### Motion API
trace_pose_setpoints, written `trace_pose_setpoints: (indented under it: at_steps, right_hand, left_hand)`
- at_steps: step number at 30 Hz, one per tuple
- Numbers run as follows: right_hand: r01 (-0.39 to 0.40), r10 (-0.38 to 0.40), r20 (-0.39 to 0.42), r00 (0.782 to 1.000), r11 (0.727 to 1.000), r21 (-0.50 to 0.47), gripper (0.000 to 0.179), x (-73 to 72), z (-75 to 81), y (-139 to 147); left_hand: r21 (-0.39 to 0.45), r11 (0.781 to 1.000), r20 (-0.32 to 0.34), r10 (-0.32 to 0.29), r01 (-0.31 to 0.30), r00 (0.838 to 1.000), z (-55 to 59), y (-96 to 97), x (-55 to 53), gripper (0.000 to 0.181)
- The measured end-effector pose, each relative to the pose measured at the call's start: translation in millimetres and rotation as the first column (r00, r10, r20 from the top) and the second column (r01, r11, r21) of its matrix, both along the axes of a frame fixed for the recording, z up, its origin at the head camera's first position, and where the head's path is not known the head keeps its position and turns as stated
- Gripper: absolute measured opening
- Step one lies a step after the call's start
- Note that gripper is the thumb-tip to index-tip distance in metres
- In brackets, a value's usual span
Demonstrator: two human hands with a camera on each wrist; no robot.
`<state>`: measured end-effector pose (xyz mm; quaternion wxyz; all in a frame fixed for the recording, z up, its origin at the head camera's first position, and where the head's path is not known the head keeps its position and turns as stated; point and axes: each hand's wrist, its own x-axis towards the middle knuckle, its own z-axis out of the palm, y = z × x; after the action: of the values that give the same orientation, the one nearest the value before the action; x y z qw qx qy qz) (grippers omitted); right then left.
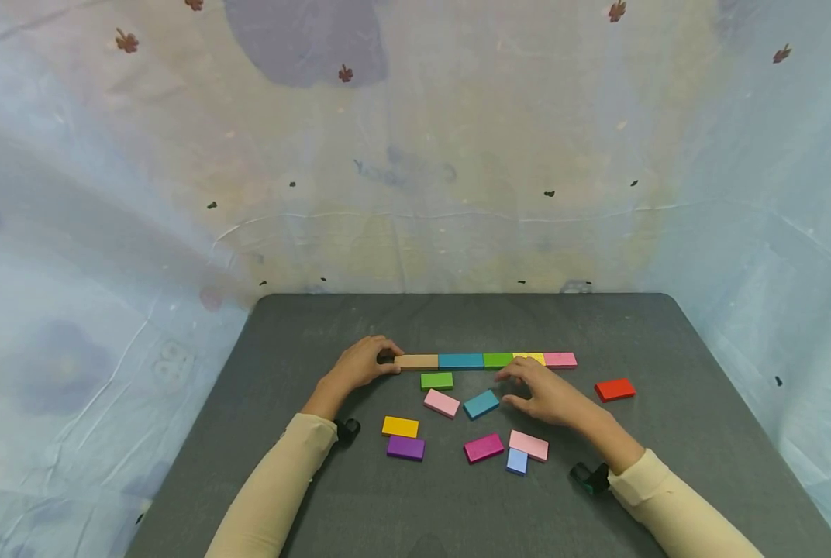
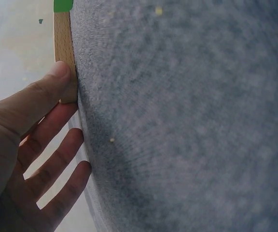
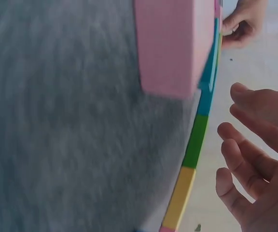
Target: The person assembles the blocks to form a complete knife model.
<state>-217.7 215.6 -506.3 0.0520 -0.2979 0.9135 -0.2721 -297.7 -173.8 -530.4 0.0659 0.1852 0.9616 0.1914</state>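
A row of end-to-end blocks lies across the table: a tan wooden block (image 1: 417, 363), a blue block (image 1: 460, 362), a green block (image 1: 498, 361), a yellow block (image 1: 538, 359) and a pink block (image 1: 560, 360). At its left end my left hand (image 1: 367, 362) pinches the tan block between thumb (image 2: 60, 71) and index finger; the other fingers spread loosely beyond its end. My right hand (image 1: 544, 394) holds nothing, its fingers relaxed and apart, overlapping the yellow block in the head view. Just left of its thumb lies a loose teal block (image 1: 481, 404).
Nearer me lie a green block (image 1: 437, 381), pink blocks (image 1: 442, 403), a yellow-orange block (image 1: 400, 426), a purple block (image 1: 405, 448), a magenta block (image 1: 484, 449) and a small blue block (image 1: 516, 462). A red block (image 1: 615, 390) sits right. Behind the dark table (image 1: 332, 325) hangs a pale sheet (image 1: 415, 139).
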Motion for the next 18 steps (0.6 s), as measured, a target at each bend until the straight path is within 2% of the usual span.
trace_pose_setpoints:
  at_steps: [8, 18]
  right_hand:
    - [-0.020, 0.018, 0.034, 0.999, 0.998, 0.056, 0.038, 0.5, -6.7, -13.7]
    - [-0.022, 0.018, 0.053, 0.998, 0.997, 0.073, 0.034, -4.4, -11.3, -20.3]
  left_hand:
    - [0.002, 1.000, 0.001, -0.001, 0.001, 1.000, -0.6, -0.6, 0.0, 0.032]
    - [0.007, 1.000, -0.011, -0.006, 0.006, 1.000, 0.6, -1.0, 1.5, 0.032]
